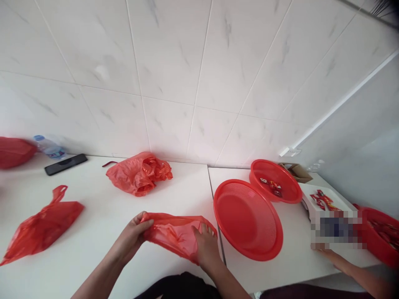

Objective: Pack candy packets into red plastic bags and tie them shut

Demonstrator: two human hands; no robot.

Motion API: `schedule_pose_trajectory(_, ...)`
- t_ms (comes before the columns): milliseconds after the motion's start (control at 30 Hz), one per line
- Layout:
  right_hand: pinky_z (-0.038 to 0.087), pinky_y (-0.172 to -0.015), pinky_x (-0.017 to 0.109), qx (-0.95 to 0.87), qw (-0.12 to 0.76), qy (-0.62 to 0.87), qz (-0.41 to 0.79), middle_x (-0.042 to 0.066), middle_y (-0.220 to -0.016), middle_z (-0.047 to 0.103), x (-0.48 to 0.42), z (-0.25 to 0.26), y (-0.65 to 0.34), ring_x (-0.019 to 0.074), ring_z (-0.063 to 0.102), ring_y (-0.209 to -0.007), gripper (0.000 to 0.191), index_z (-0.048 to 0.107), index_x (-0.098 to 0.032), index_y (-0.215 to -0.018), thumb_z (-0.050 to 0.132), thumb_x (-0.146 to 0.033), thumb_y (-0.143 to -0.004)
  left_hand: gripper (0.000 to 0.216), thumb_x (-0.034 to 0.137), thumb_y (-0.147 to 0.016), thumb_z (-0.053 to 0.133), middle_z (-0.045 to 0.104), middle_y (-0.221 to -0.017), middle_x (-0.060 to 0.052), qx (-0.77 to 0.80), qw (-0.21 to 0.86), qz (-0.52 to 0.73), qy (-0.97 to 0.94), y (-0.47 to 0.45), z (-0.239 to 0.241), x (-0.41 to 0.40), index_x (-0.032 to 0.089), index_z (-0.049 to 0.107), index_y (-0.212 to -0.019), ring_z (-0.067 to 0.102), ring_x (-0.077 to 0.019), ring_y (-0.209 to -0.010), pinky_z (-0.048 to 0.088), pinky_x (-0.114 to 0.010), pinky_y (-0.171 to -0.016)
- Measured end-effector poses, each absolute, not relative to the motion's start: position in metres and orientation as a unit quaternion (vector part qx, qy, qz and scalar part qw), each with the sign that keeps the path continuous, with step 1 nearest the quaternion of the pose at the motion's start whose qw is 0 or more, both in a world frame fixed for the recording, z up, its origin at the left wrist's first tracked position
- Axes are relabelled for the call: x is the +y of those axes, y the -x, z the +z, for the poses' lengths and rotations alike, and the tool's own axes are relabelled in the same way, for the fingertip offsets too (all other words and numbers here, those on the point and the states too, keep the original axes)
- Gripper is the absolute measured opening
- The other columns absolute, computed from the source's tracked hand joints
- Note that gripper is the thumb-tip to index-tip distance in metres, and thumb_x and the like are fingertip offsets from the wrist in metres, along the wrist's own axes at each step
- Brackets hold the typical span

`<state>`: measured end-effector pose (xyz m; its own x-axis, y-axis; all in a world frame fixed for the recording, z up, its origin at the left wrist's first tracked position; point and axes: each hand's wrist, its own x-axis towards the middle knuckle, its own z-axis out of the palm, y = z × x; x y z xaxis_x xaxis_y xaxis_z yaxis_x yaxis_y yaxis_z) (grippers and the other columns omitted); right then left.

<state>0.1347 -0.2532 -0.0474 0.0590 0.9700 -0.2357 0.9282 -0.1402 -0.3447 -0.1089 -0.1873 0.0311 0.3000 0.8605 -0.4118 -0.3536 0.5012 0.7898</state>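
Note:
A red plastic bag (pixel 174 232) is stretched between both my hands above the near edge of the white table (pixel 102 216). My left hand (pixel 134 236) pinches the bag's left end with closed fingers. My right hand (pixel 206 246) grips its right end, fingers curled over the film. An empty red mesh basket (pixel 247 218) lies tilted just right of my right hand.
Two more red bags lie on the table: a flat one (pixel 42 226) at the left and a crumpled one (pixel 139 172) at the back. A second red basket (pixel 276 180) holds small packets. A phone (pixel 65 164) and a water bottle (pixel 50 147) lie far left. Another person's forearm (pixel 352 265) reaches in at the right.

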Motion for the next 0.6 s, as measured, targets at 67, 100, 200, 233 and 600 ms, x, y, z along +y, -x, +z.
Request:
schedule_pose_trajectory(67,0.032,-0.105,0.053,-0.655,0.092,0.714,0.229,0.016,-0.144,0.044,-0.258,-0.036,-0.135,0.0391,0.039,-0.131,0.076,0.056,-0.026,-0.128,0.074,-0.022,-0.054,0.035,0.029,-0.065,0.079,0.048,-0.052,0.009,0.476,0.719,0.424,-0.277,0.108,0.025,-0.182,0.02,0.045,-0.063,0.043,-0.0079,-0.046,0.037,-0.02,-0.047)
schedule_pose_trajectory(100,0.034,-0.104,0.049,-0.65,0.129,0.707,0.246,0.014,-0.14,0.048,-0.26,-0.029,-0.135,0.0368,0.042,-0.129,0.066,0.06,-0.026,-0.122,0.071,-0.022,-0.057,0.035,0.029,-0.064,0.079,0.048,-0.052,0.009,0.493,0.707,0.428,-0.27,0.107,0.023,-0.18,0.02,0.045,-0.063,0.043,-0.008,-0.046,0.037,-0.02,-0.046)
schedule_pose_trajectory(200,0.047,-0.087,0.034,-0.603,0.277,0.678,0.316,0.009,-0.114,0.064,-0.264,-0.011,-0.139,0.0234,0.06,-0.1,0.029,0.067,-0.023,-0.1,0.056,-0.022,-0.073,0.034,0.03,-0.062,0.08,0.053,-0.055,0.008,0.525,0.688,0.435,-0.248,0.102,0.019,-0.178,0.02,0.049,-0.066,0.05,-0.0094,-0.049,0.041,-0.02,-0.048)
schedule_pose_trajectory(233,0.048,-0.08,0.031,-0.574,0.322,0.673,0.337,0.007,-0.103,0.066,-0.265,-0.008,-0.142,0.0198,0.062,-0.089,0.022,0.067,-0.022,-0.093,0.052,-0.023,-0.077,0.033,0.031,-0.062,0.081,0.055,-0.056,0.007,0.528,0.688,0.437,-0.239,0.101,0.018,-0.178,0.019,0.051,-0.067,0.052,-0.0101,-0.051,0.042,-0.02,-0.049)
schedule_pose_trajectory(600,0.045,-0.046,0.016,0.15,0.61,0.538,0.562,-0.001,-0.069,0.066,-0.3,-0.056,-0.198,0.0086,0.061,-0.055,0.03,0.059,-0.019,-0.086,0.073,-0.042,-0.072,0.008,0.022,-0.078,0.066,0.07,-0.065,-0.001,0.515,0.665,0.527,-0.12,0.107,0.006,-0.168,0.015,0.066,-0.075,0.064,-0.0141,-0.054,0.052,-0.021,-0.051)
